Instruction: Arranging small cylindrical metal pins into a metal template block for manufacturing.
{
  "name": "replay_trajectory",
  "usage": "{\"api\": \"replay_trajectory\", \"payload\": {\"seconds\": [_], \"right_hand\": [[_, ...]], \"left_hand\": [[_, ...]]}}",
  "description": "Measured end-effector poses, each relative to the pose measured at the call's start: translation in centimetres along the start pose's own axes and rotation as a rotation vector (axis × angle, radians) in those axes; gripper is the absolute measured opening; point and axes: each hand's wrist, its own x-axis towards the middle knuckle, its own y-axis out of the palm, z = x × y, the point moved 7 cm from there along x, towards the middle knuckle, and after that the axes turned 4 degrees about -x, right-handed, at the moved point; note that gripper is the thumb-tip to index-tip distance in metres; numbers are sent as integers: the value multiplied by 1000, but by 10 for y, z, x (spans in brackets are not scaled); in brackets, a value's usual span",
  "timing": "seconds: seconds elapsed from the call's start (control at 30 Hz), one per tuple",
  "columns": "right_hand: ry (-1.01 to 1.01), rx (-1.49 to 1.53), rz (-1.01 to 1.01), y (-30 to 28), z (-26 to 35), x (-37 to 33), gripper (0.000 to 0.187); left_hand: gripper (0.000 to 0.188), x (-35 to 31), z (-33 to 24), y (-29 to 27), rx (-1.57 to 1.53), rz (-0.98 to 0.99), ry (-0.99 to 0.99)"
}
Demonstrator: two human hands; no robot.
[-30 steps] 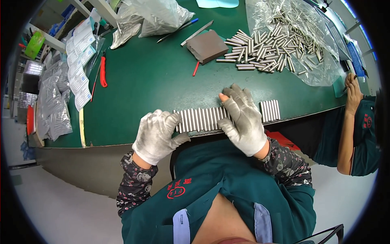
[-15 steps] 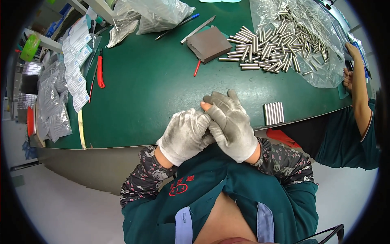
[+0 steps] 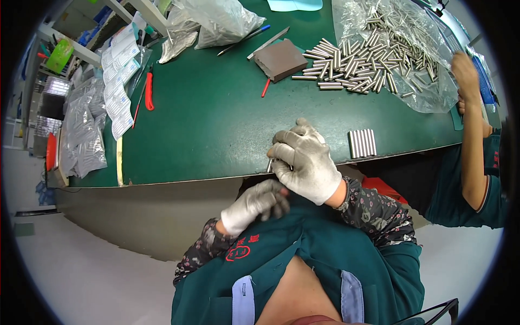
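Observation:
My right hand [image 3: 307, 162], in a grey-white work glove, is closed at the table's front edge. Bright ends of short metal pins [image 3: 270, 166] poke out below its curled fingers; how many it holds is hidden. Below and left of it, my left hand [image 3: 257, 205] hangs in front of the table edge, close to my shirt. This glove is dark at the fingers, which are loosely bent, apart and slightly blurred, with a bare fingertip showing and nothing seen in them. Right of my right hand, a neat row of several metal pins [image 3: 362, 143] lies side by side near the edge.
A large heap of metal pins [image 3: 374, 62] spreads over clear plastic at the far right. Beside it sit a brown block [image 3: 280, 59], a red stick and a pen [image 3: 244, 40]. Red-handled pliers [image 3: 149, 92] and paper strips [image 3: 116, 81] lie left. A co-worker's arm [image 3: 470, 108] reaches in at right.
My left hand has parted from the right and dropped toward my body, below the table edge. My right hand stays nearly in place, its fingers more curled. The co-worker's hand has risen.

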Motion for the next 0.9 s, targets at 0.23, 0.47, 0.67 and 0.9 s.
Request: {"api": "replay_trajectory", "payload": {"seconds": [0.23, 0.47, 0.67, 0.9], "right_hand": [[-32, 122, 154, 4, 8, -17, 14], [81, 290, 103, -4, 9, -29, 23], [814, 1124, 283, 8, 1, -40, 45], [870, 1353, 307, 8, 12, -45, 39]], "left_hand": [[79, 35, -11, 35, -792, 107, 179], [69, 30, -8, 39, -698, 8, 139], [36, 31, -2, 38, -739, -13, 138], [16, 30, 7, 27, -677, -5, 70]]}}
